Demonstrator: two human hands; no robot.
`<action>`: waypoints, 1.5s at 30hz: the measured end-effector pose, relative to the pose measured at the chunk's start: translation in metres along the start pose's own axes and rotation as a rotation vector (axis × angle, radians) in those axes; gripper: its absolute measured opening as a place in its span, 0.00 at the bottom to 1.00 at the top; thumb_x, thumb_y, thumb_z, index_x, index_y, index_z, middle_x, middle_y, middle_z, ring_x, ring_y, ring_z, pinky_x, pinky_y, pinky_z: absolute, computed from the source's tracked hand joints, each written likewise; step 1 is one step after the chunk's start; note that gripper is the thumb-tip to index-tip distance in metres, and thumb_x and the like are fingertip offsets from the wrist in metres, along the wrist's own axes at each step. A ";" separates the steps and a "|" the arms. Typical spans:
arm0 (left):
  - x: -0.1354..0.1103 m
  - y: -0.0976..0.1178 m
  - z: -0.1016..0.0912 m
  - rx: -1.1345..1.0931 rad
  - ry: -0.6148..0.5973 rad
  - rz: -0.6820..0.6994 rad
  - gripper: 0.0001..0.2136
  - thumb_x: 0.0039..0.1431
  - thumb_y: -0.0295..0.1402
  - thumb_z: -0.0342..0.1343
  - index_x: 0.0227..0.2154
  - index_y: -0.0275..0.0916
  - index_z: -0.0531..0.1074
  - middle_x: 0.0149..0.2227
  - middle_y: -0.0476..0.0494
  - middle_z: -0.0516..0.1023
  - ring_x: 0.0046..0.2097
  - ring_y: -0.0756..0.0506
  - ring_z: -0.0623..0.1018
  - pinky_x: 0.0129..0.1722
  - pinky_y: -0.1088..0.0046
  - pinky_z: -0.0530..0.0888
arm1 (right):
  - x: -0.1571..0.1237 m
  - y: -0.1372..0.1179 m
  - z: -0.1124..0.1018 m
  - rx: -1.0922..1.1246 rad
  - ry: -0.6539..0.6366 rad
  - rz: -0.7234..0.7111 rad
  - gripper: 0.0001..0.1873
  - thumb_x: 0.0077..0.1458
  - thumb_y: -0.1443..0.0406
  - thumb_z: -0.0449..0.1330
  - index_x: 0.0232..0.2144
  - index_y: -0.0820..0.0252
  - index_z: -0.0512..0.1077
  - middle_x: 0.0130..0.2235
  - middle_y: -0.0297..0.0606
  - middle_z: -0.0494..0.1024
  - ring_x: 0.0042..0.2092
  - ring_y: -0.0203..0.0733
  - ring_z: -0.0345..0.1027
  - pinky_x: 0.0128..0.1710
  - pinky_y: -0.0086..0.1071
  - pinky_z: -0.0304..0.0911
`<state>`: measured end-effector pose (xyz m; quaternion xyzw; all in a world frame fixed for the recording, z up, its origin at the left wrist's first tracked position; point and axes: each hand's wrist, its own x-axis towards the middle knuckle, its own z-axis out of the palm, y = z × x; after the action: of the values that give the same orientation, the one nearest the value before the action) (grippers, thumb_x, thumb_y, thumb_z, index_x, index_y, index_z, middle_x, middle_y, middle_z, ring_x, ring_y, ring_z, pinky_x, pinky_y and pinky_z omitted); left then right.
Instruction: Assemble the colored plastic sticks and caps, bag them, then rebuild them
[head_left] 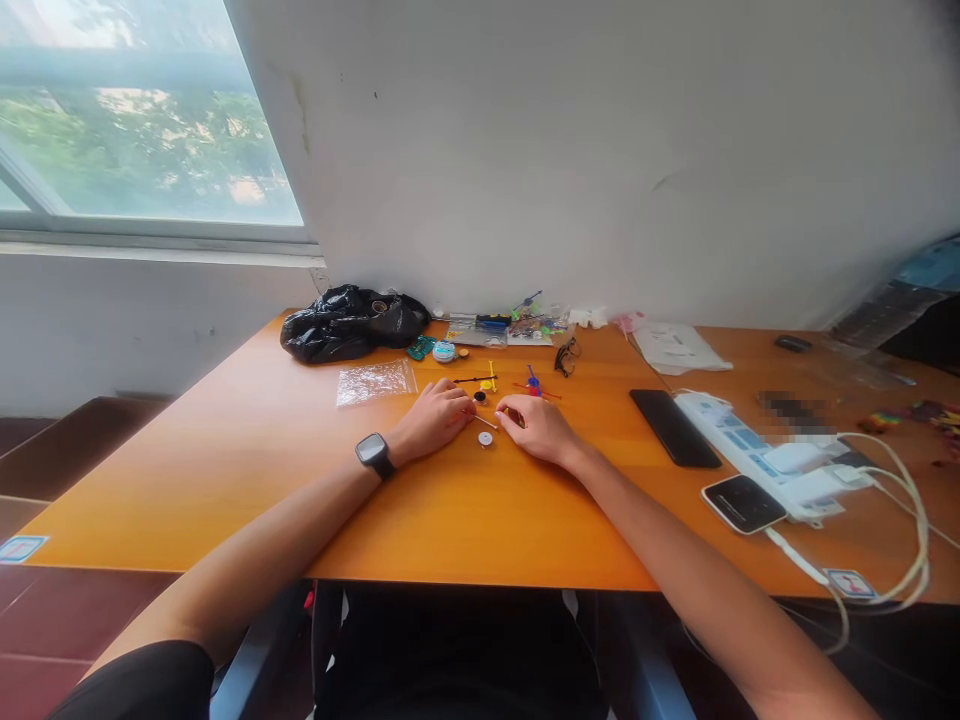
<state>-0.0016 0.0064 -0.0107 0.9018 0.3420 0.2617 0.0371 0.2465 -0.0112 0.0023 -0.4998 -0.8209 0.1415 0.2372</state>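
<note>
My left hand (pixel 439 415), with a black watch on its wrist, rests on the table with its fingers bent together. A thin white stick (pixel 486 422) runs from its fingertips towards my right hand (pixel 536 428). That hand is curled, thumb and forefinger drawn together; whatever may be between them is too small to make out. Just below the stick lies a small white disc (pixel 486 439). A black disc (pixel 480 397), a yellow piece (pixel 487 384) and a dark rod (pixel 466 379) lie beyond my left fingertips. Behind my right hand is a blue piece (pixel 533 380) with red parts.
A clear plastic bag (pixel 375 384) and a black bag (pixel 352 325) lie at the left. Glasses (pixel 567 357) and packets of small parts stand at the back. To the right are a black phone (pixel 673 428), a power strip (pixel 739 440), a second phone (pixel 744 503) and white cables.
</note>
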 end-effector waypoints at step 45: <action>-0.008 0.023 0.003 -0.227 -0.035 0.122 0.07 0.69 0.36 0.58 0.36 0.42 0.80 0.40 0.44 0.83 0.42 0.45 0.80 0.44 0.68 0.74 | -0.001 0.008 0.003 0.461 -0.285 -0.048 0.13 0.62 0.55 0.61 0.42 0.57 0.76 0.29 0.30 0.71 0.32 0.38 0.63 0.33 0.30 0.57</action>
<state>0.0090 -0.0163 -0.0115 0.9154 0.2539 0.2846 0.1289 0.2517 -0.0081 -0.0044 -0.3880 -0.8038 0.3879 0.2302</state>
